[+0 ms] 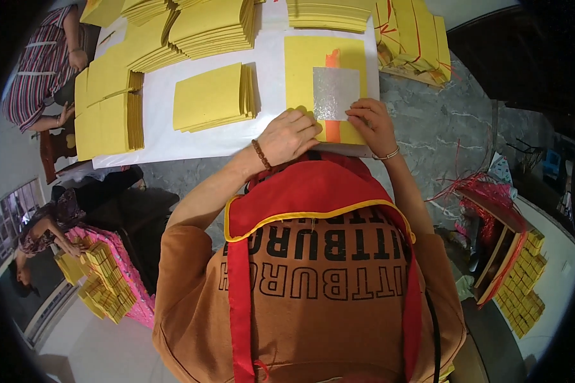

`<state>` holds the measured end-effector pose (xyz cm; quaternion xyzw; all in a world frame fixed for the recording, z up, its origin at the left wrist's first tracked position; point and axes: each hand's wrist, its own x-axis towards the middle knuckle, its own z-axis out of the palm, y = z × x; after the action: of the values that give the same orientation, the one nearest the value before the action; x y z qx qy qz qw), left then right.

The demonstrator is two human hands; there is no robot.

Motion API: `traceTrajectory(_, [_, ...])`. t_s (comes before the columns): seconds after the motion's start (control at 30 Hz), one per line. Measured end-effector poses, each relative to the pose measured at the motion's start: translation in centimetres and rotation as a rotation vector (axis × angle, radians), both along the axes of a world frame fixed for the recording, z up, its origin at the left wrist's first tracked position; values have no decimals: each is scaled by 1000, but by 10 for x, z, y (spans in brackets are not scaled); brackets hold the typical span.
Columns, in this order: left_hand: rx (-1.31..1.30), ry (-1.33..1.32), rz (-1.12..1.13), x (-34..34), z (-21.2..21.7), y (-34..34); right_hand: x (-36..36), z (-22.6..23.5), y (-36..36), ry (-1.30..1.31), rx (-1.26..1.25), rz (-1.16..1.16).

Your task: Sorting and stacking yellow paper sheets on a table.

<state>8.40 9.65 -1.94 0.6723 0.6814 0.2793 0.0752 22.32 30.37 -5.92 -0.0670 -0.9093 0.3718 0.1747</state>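
Observation:
A yellow paper sheet [298,71] lies at the right end of the white-covered table, with an orange strip [332,132] running down its middle. Over both rests a shiny silvery paper square [336,93]. My right hand [370,122] pinches the square's lower right corner between thumb and fingers. At the lower left corner is my left hand [289,137], its fingers curled and closed, the fingertips at the square's edge and partly hidden. Left of that hand, a small stack of yellow paper [209,99] sits on the table.
Thick yellow paper stacks [214,29] line the table's far and left sides. Red-tied yellow bundles [415,38] stand beyond its right edge. A person in a striped top [45,70] is at the far left; another person's arm [61,236] reaches over bundles lower left. A wooden stool [501,255] with red strings is right.

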Motion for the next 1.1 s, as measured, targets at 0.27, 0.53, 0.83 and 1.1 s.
traceTrajectory(0.27, [-135,-390,92,-21,-2,10,4,-9,7,46,-412,20])
traceTrajectory(0.53, [-411,-693,244,-25,3,15,3,-12,7,22,-439,-25])
traceTrajectory(0.83, [-444,-777,251,-30,-1,18,4,-16,8,11,-476,-31])
traceTrajectory(1.1, [-526,-914,235,-34,11,23,8,-35,16,87,-424,45])
